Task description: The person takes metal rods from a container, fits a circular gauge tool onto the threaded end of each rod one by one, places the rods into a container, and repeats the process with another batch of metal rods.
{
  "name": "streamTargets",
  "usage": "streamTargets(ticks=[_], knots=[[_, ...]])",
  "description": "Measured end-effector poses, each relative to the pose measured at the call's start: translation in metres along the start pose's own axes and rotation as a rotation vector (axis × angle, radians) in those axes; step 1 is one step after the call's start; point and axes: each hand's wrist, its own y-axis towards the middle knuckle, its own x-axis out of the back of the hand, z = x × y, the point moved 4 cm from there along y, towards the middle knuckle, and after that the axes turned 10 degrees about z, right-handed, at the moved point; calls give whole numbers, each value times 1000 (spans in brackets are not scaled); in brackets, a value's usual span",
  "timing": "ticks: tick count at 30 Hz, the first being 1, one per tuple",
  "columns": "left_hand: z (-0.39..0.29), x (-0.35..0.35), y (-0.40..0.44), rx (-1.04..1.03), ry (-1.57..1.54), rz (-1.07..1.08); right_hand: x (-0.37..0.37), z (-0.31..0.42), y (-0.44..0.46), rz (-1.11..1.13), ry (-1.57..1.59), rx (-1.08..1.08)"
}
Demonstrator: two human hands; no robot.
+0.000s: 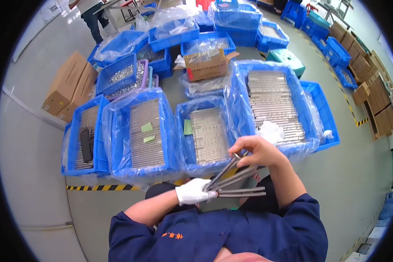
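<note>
My left hand, in a white glove, is closed around one end of several long metal rods that fan out to the right over my lap. My bare right hand is curled at the upper end of one rod, thumb and index finger bent at its tip. Beyond my hands, a blue crate holds rows of short metal pieces and a green slip. Right of it, a larger plastic-lined crate contains stacked metal bars with white crumpled material on top.
Two more crates of rods stand at left, one with green slips, one with a black object. An open cardboard box and stacked blue crates lie behind. Cartons stand far left. A person stands at the back left.
</note>
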Motion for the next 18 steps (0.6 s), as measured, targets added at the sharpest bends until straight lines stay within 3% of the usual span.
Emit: streamTargets(ticks=[1, 2, 5, 6, 12, 14, 16, 18], knots=[[-4, 2, -5, 89, -89, 39, 0, 0, 0, -43, -40, 18], [0, 8, -3, 106, 150, -13, 1, 1, 0, -40, -107, 72], [-19, 10, -17, 76, -68, -56, -1, -3, 2, -43, 145, 86], [-21, 13, -18, 66, 12, -46, -2, -2, 1, -50, 219, 83], [-33, 18, -25, 93, 102, -124, 7, 12, -7, -84, -23, 57], [-32, 20, -26, 174, 88, -139, 38, 18, -21, -190, -118, 229], [-32, 15, -32, 254, -142, -173, 80, 15, -50, -642, 247, 477], [-40, 12, -23, -373, -534, -210, 92, 10, -71, -793, 462, 522]])
